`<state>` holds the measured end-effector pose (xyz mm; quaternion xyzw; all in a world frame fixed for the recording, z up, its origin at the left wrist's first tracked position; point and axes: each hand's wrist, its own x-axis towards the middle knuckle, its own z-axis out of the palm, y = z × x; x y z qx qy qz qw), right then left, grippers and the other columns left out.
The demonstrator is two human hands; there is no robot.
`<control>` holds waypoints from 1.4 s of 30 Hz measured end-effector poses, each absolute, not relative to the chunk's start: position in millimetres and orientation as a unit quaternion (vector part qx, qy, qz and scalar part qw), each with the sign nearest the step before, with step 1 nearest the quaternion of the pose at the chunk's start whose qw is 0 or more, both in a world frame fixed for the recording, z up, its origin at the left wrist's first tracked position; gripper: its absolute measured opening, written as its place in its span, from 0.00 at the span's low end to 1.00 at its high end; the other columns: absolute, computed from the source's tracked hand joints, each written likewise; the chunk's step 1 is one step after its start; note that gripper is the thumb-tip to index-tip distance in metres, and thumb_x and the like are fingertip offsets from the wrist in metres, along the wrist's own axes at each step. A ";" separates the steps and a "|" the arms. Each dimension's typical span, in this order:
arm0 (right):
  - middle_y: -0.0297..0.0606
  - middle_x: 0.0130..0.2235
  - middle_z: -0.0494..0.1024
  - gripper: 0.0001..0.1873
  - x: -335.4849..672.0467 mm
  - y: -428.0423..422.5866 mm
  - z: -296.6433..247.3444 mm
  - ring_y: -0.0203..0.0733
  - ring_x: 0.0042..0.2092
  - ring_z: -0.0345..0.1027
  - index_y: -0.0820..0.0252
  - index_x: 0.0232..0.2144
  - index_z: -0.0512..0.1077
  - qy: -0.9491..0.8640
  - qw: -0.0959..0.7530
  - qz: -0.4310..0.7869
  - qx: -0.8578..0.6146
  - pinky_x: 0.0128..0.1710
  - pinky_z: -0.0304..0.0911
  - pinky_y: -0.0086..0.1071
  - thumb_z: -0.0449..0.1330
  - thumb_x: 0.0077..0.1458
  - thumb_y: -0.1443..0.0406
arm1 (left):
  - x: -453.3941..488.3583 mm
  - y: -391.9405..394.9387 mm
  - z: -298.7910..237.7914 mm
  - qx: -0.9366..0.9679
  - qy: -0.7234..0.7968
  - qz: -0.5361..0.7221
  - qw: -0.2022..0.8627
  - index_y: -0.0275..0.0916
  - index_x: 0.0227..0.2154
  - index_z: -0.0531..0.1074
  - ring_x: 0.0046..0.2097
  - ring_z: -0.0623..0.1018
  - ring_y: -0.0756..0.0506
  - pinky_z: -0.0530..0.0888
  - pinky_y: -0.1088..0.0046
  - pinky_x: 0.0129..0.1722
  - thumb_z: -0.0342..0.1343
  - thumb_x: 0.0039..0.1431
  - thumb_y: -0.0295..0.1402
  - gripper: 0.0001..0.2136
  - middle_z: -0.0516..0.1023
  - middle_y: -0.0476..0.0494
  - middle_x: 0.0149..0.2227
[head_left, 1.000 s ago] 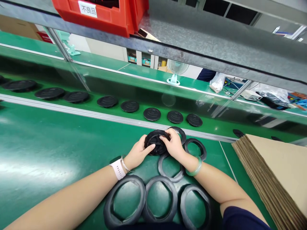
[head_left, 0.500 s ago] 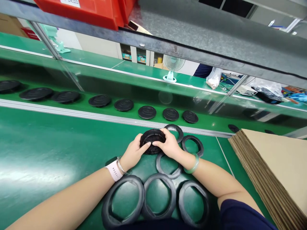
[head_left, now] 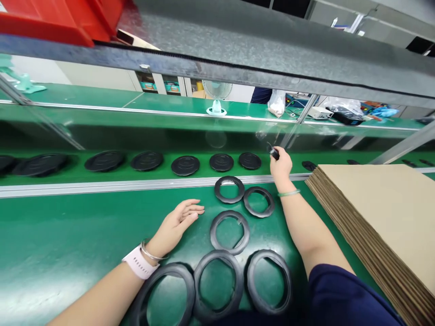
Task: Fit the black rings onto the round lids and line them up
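Observation:
My right hand (head_left: pixel 281 165) reaches out over the green belt, its fingers closed on a black round cover (head_left: pixel 273 153). The cover is seen nearly edge-on and is partly hidden by the hand. My left hand (head_left: pixel 178 222) is open above the green worktop, fingers stretched to the right, holding nothing. To its right lie several dark rings, among them a middle ring (head_left: pixel 213 233), a far ring (head_left: pixel 229 189) and a ring on the right (head_left: pixel 258 202). Larger rings lie nearer my body, such as a front ring (head_left: pixel 200 285) and a right front ring (head_left: pixel 252 280).
Several black round covers, including one cover (head_left: pixel 249 160), lie in a row on the belt (head_left: pixel 163 175). A metal rail (head_left: pixel 102 186) edges it. Cardboard sheets (head_left: pixel 380 194) are stacked at right. Overhead runs a metal shelf (head_left: pixel 217 68) with a red bin (head_left: pixel 57 22).
My left hand has let go of the black round cover and drawn back left, opening. My right hand has carried the cover away and to the right, over the belt. The view has shifted.

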<state>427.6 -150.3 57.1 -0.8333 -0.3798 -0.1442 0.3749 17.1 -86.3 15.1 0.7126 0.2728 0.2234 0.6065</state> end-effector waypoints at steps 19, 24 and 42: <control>0.38 0.37 0.83 0.15 323.3 -137.3 56.4 0.42 0.37 0.77 0.58 0.47 0.78 -0.596 0.342 0.214 -0.694 0.40 0.70 0.33 0.59 0.62 0.60 | 16.6 -81.1 12.6 0.900 0.209 0.206 0.322 0.47 0.60 0.66 0.71 0.55 0.39 0.53 0.46 0.70 0.51 0.64 0.32 0.21 0.64 0.43 0.66; 0.40 0.34 0.82 0.14 343.3 -130.7 48.0 0.42 0.35 0.77 0.62 0.45 0.79 -0.536 0.378 0.243 -0.715 0.39 0.71 0.34 0.61 0.59 0.63 | 16.8 -80.8 12.5 0.914 0.205 0.188 0.295 0.47 0.56 0.70 0.71 0.54 0.38 0.52 0.44 0.70 0.52 0.63 0.31 0.19 0.66 0.43 0.65; 0.38 0.33 0.82 0.12 370.3 -127.7 47.3 0.39 0.33 0.75 0.62 0.42 0.79 -0.491 0.396 0.214 -0.746 0.36 0.68 0.31 0.63 0.55 0.65 | 14.1 -82.5 19.1 0.937 0.159 0.183 0.252 0.46 0.54 0.70 0.60 0.71 0.38 0.62 0.50 0.64 0.59 0.58 0.31 0.20 0.76 0.42 0.55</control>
